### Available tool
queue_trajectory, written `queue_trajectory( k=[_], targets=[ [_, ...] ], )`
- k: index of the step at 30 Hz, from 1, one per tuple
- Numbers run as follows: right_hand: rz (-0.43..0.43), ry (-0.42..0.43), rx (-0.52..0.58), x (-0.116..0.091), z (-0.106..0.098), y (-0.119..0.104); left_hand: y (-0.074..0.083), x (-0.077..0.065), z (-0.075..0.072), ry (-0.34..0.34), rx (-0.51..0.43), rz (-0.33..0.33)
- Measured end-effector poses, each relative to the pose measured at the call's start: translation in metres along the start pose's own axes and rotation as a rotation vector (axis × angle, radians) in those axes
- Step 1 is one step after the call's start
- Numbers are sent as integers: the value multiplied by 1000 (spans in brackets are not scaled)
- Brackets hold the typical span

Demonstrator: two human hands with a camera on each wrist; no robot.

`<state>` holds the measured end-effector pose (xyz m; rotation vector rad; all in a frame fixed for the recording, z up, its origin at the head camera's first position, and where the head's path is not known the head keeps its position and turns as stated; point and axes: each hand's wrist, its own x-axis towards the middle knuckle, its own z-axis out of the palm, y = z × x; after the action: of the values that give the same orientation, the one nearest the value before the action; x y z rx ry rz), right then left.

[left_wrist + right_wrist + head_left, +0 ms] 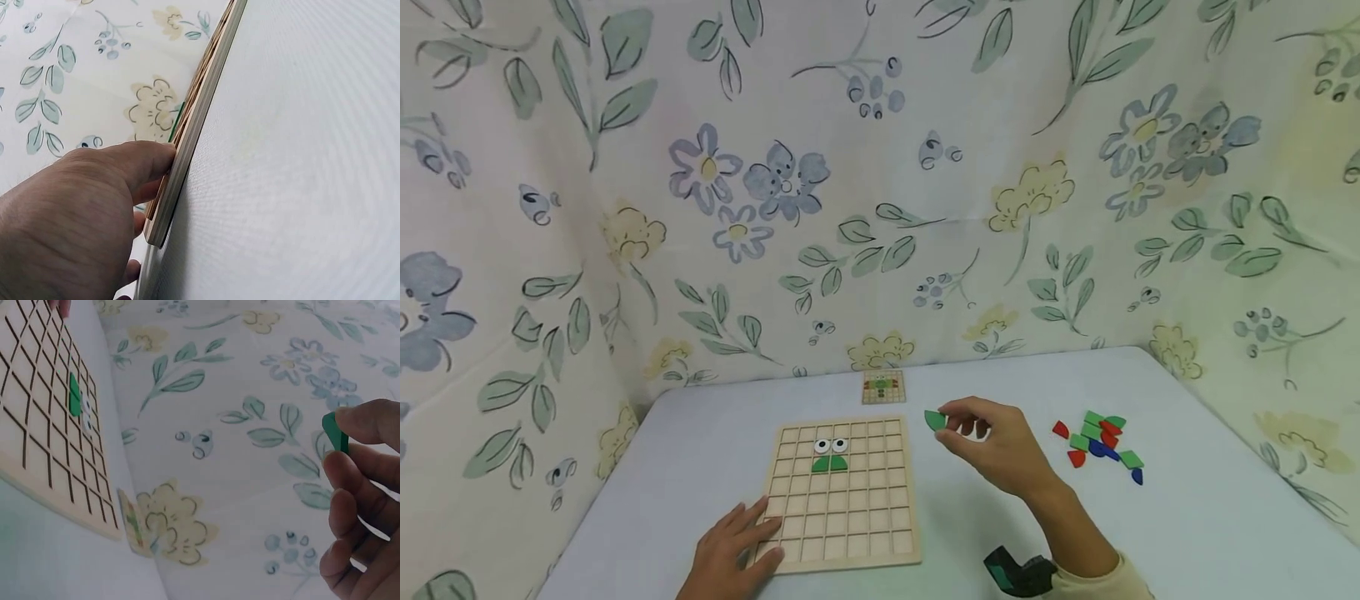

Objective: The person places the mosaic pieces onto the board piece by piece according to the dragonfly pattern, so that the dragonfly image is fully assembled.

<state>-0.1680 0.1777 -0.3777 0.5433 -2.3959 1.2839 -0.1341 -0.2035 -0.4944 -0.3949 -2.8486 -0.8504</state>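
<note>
A square wooden grid board (839, 502) lies on the table. Two round eye pieces (831, 446) sit in its upper cells, and two green quarter-round pieces (830, 463) fill the cells just below them. My left hand (733, 546) rests on the board's lower left corner, fingers spread over the edge; in the left wrist view its thumb touches the rim. My right hand (992, 437) pinches a green quarter-round piece (934, 420) between thumb and index finger, raised above the table to the right of the board. The same piece (335, 432) appears edge-on in the right wrist view.
A small pattern card (883, 387) with a coloured figure on a grid lies behind the board. To the right is a loose pile of green, red and blue pieces (1097, 442). Floral cloth (880, 208) hangs behind and beside the white table (715, 433).
</note>
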Motion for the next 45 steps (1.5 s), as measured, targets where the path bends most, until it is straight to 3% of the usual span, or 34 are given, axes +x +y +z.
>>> queue_trajectory(
  k=[14,24,36,45],
  targets=[
    [-7,-109,140,6,84,-11,3,0,-1,-15,0,-57],
    [44,-178,190,12,126,-6,4,1,-2,-45,-29,-58],
    [172,-266,185,17,170,8,4,2,-4,-42,-13,-31],
    [207,-307,73,19,188,12,3,1,-4,-16,-7,-8]
  ],
)
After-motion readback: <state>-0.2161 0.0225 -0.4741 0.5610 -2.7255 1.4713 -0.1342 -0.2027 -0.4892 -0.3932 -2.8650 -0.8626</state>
